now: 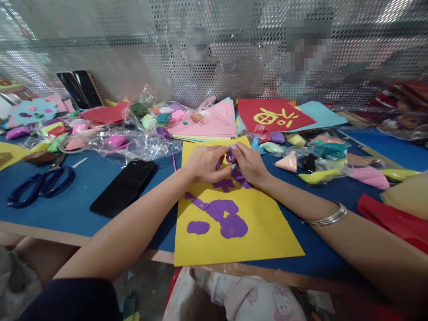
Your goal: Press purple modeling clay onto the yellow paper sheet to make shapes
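Observation:
A yellow paper sheet [261,236] lies on the blue table in front of me, with several flat purple clay shapes [224,218] pressed onto it. My left hand [202,162] and my right hand [249,162] meet over the sheet's far part. Together their fingertips pinch a small purple clay ring [230,156]. More purple clay bits [230,180] lie just under the hands. A silver bangle [329,216] sits on my right wrist.
A black phone [125,187] lies left of the sheet, blue scissors [40,185] further left. Bags of coloured clay [117,142] and stacked coloured paper [214,120] crowd the back. A red sheet with yellow characters [274,116] lies behind. More clay pieces [334,165] lie right.

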Demonstrator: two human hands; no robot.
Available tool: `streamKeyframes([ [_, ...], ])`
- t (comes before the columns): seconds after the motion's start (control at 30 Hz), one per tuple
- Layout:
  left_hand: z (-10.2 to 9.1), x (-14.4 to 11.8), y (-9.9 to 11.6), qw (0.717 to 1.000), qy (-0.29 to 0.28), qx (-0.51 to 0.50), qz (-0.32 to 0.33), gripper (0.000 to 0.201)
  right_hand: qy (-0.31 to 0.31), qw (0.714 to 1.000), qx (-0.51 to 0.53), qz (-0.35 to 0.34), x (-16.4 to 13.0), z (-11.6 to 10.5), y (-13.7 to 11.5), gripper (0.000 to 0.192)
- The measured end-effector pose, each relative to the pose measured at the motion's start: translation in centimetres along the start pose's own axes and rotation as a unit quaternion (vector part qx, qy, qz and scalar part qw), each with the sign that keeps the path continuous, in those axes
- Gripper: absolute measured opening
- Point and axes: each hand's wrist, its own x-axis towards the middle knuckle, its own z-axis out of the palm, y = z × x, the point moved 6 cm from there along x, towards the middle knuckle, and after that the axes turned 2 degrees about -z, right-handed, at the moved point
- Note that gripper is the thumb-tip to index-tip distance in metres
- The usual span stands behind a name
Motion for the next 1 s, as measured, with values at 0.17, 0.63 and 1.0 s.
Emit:
streamKeyframes([
  [0.17, 0.3, 0.1, 0.0, 0.999, -0.014, 0.034, -0.024, 0.027, 0.000, 1.000, 0.011, 0.003, 0.0, -0.1, 0.0, 0.039],
  [0.63, 0.6, 0.0, -0.7, 0.989, -0.048, 0.115, -0.083, 0.043, -0.082, 0.995, -0.033, -0.056, -0.5, 0.5, -1.0, 0.046],
  [1.0, 0.4, -0.1, -0.3, 0.991, -0.043, 0.101, -0.074, 0.034, -0.076, 0.993, -0.072, -0.051, -0.4, 0.4, -0.8, 0.039],
])
